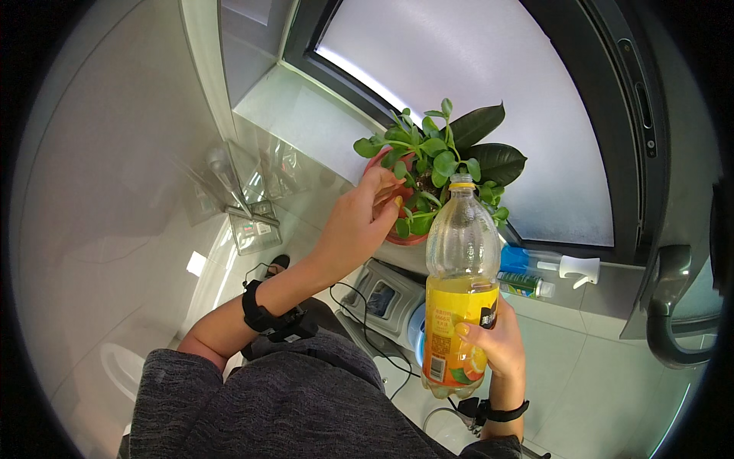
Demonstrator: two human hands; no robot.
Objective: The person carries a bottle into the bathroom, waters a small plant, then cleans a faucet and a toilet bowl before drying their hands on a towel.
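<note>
Our right hand (493,340) grips the plastic bottle (461,287) around its lower part and keeps it upright, so the little water inside stays in. Just above and left of it, our left hand (359,222) reaches with loosely bent fingers into the leaves of the potted plant (436,164), probably to part them.

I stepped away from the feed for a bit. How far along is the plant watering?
Done: the bottle is uncapped and held upright in the right hand, roughly half full of liquid. In hand: the left hand touches the leaves of the potted plant on the sill. Left: nothing is pouring yet; the bottle is not tilted toward the pot.
</note>
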